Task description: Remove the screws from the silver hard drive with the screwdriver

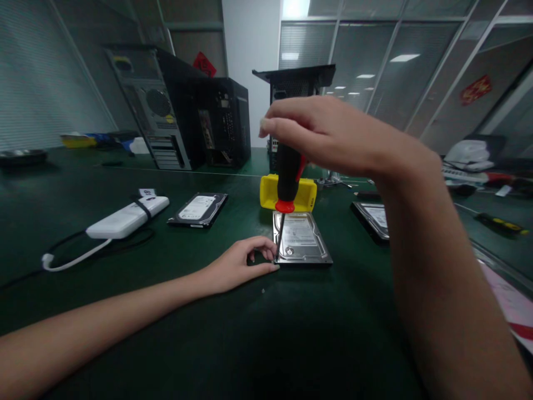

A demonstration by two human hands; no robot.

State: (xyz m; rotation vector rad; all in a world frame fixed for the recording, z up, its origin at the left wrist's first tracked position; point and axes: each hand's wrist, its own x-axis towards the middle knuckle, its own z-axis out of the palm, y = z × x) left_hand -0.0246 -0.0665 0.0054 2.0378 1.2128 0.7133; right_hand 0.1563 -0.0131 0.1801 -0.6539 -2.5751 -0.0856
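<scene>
A silver hard drive lies label up on the dark green table. A screwdriver with a black and red handle stands nearly upright, its tip at the drive's near left corner. My right hand is wrapped over the top of the handle; part of its fingers is hidden behind the palm. My left hand rests on the table at the drive's left edge, thumb and fingers curled at the near left corner beside the screwdriver tip. Behind the drive sits a yellow tray.
Two more hard drives lie at the left and right. A white power strip with cables is further left. Black computer cases stand at the back. A yellow and black tool lies at the far right.
</scene>
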